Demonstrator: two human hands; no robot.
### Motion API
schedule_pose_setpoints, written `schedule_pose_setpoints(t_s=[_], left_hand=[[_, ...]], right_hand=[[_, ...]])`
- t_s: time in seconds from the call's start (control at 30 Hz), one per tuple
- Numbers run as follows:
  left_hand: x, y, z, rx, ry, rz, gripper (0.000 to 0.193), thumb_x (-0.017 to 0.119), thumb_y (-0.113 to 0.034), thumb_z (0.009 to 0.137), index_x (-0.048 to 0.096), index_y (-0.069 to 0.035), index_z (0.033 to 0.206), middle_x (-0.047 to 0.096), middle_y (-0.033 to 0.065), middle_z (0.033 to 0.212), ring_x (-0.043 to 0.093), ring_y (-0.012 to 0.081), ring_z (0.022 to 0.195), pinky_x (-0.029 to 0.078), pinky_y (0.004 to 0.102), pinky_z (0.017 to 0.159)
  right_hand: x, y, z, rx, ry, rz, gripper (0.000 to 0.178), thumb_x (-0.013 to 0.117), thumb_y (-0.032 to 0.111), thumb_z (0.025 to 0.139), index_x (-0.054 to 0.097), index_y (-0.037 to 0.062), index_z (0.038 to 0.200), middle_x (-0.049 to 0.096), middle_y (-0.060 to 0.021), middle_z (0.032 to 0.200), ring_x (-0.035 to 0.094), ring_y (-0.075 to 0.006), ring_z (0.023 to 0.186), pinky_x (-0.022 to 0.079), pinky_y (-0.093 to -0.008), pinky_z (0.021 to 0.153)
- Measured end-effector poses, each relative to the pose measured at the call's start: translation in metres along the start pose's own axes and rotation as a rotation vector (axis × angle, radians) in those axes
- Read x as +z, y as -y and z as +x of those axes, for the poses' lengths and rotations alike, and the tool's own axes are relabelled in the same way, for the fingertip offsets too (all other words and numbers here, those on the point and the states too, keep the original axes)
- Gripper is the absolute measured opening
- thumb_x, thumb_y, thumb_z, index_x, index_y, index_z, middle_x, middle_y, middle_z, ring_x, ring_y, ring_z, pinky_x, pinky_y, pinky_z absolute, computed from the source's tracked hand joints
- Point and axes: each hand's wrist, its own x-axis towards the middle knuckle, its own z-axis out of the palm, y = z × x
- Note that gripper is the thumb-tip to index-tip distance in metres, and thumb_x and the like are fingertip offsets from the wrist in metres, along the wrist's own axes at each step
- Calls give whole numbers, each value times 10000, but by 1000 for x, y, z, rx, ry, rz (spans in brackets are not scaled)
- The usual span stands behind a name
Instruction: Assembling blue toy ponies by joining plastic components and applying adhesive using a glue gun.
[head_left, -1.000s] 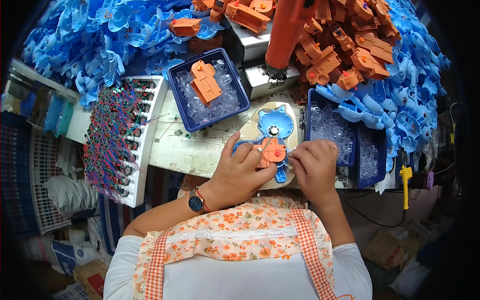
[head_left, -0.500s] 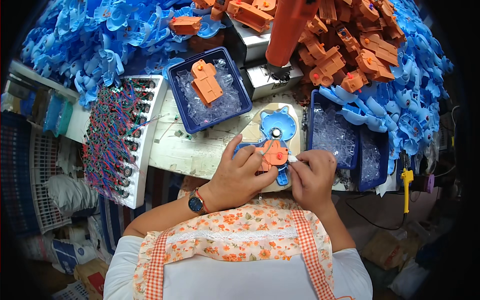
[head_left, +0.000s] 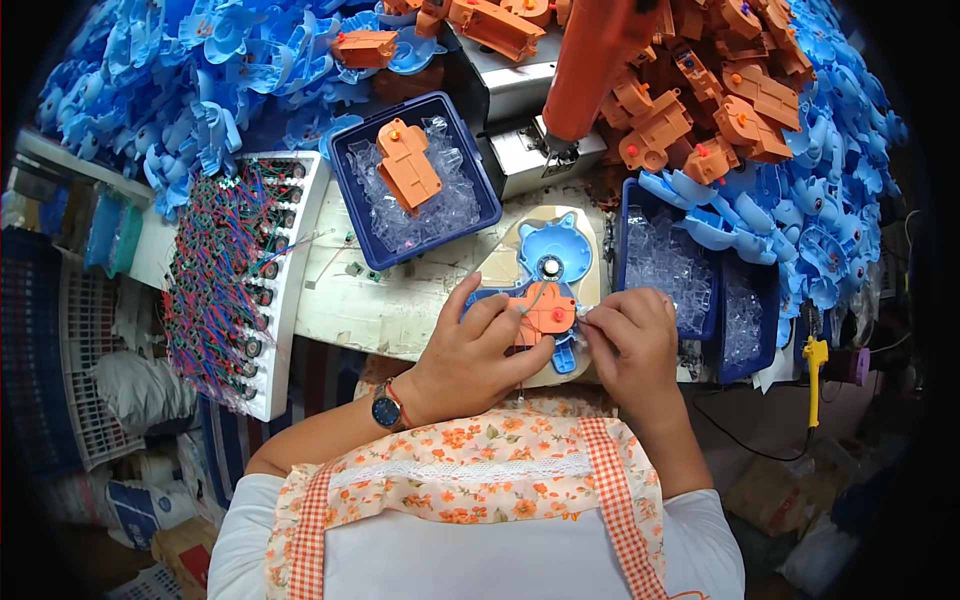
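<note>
A blue plastic toy shell (head_left: 556, 249) lies on a beige base (head_left: 590, 265) in front of me, with an orange gearbox (head_left: 550, 313) in its lower part. A red-pink knob sits on the gearbox, and a thin wire crosses it. From the left, my left hand (head_left: 470, 345) holds the gearbox, its fingers bent over the edge. On the other side my right hand (head_left: 637, 345) pinches a small whitish piece (head_left: 583, 312) at the gearbox's right edge. Its fingertips mostly hide that piece.
A blue bin (head_left: 492, 215) holds clear plastic pieces and an orange gearbox. At left is a white foam tray (head_left: 283, 370) of wired parts. An orange power screwdriver (head_left: 590, 75) hangs ahead. Blue shells (head_left: 815, 205) and orange gearboxes (head_left: 655, 130) are heaped behind; another bin (head_left: 625, 245) stands right.
My right hand has shifted slightly upward and turned, covering more of the whitish piece. My left hand stays nearly in place. The hanging screwdriver has swung a little to the right.
</note>
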Motion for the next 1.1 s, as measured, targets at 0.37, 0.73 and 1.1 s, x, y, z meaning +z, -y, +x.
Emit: schedule_pose_setpoints(t_s=[0.37,0.73,1.1], left_hand=[[0,0,5,11,6,-12,305,676,-241,790,660,-221,1094,531,119,1083,530,280,1106,375,592,1059],[-5,3,-6,22,39,-19,405,759,-222,744,698,-218,1144,526,125,1152,513,334,1119,348,617,1046],[-5,3,-6,-40,11,-75,454,769,-146,725,668,-141,1167,532,121,1126,517,345,1130,346,633,1060]], right_hand=[[-1,5,-19,-154,27,-212,215,753,96,713,668,58,907,616,-85,978,617,-289,906,436,-448,834],[-65,-35,-27,182,-214,-325,218,757,84,742,687,63,948,652,-92,1008,625,-303,934,455,-453,864],[-102,-143,-70,786,-60,-607,280,752,141,764,709,105,1039,696,-97,1008,673,-315,899,534,-403,778]])
